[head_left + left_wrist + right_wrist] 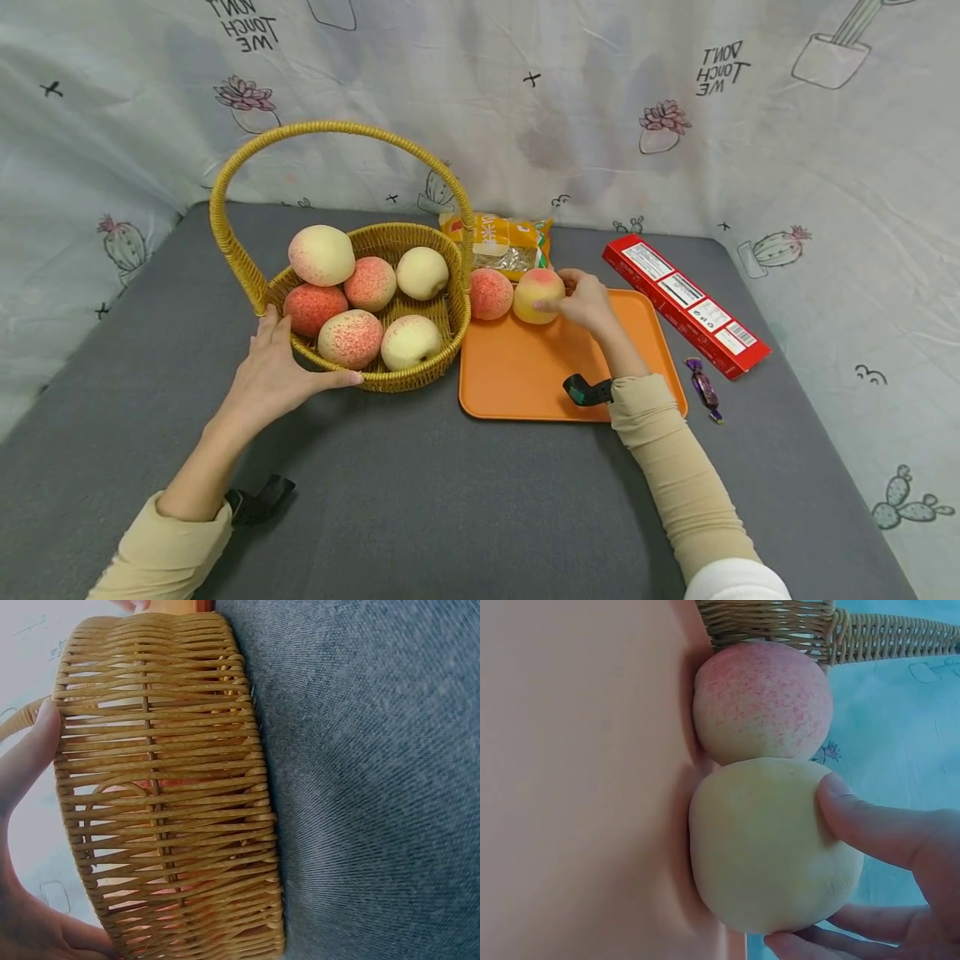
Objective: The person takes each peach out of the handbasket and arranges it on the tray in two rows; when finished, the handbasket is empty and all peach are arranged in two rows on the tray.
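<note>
A yellow wicker basket (405, 382) with a tall arched handle holds several toy peaches, among them a pale one (321, 255) and a red one (313, 310). My left hand (273, 375) rests against its front-left rim, thumb and fingers spread wide, the fingertips by the handle's base. In the left wrist view, the thumb touches the rim of the woven wall. With thumb and fingers my right hand (585, 302) grips a yellow peach (769, 847) at the back-left of the orange tray (525, 375). Beside it, against the basket, sits a pink-speckled peach (765, 701).
Behind the tray lies an orange snack packet (498, 246), partly hidden by the peaches and the basket handle. A long red box (686, 304) lies to the tray's right, with a purple-wrapped candy (703, 389) near it. A patterned curtain (585, 108) hangs behind the grey table.
</note>
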Available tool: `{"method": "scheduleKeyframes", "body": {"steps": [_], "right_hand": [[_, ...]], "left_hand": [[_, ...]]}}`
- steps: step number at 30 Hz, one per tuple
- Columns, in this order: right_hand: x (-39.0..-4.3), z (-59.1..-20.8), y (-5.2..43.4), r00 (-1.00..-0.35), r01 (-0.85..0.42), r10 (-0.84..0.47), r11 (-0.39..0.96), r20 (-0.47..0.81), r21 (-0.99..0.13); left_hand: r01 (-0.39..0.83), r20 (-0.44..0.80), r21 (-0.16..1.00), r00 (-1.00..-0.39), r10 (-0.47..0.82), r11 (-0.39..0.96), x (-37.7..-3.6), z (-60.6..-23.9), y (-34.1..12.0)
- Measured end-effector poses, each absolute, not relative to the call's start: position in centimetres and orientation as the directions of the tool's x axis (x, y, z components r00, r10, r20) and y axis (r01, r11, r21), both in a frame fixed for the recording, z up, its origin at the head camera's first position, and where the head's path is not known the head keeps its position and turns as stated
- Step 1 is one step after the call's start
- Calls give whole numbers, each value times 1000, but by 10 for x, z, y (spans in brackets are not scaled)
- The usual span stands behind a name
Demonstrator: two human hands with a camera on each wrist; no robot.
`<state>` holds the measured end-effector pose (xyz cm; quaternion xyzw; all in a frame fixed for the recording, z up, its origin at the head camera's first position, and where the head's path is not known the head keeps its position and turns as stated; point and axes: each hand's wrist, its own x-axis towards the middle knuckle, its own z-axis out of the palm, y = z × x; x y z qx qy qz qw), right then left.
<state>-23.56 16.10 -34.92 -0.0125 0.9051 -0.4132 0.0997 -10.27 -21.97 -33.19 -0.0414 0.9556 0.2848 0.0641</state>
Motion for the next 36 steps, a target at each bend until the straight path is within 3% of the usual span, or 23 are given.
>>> {"method": "scheduleKeyframes", "body": {"steps": [5,11,17,21,25,30,36], "right_hand": [[-231,-348,160,-987,-22,-129,698,-95,-716],[-208,-325,148,-980,-197,-114,690,164,-697],[-173,-298,120,-886,-456,-201,549,419,-701],[-161,-293,97,-817,-575,-306,487,489,-657],[-158,-299,75,-814,-578,-412,510,409,-637],[-162,-311,49,-835,-499,-521,582,177,-642],[-169,-323,18,-803,-486,-594,700,-48,-524]], "left_hand": [[-112,-151,536,-988,-36,837,-103,-332,-221],[-115,-154,539,-987,-36,835,-104,-332,-221],[-117,-150,547,-988,-40,829,-103,-331,-219],[-111,-141,550,-989,-39,828,-103,-331,-218],[-105,-136,551,-990,-35,828,-104,-332,-219],[-105,-143,550,-989,-31,828,-105,-333,-220],[-107,-143,546,-989,-33,831,-104,-332,-222]]}}
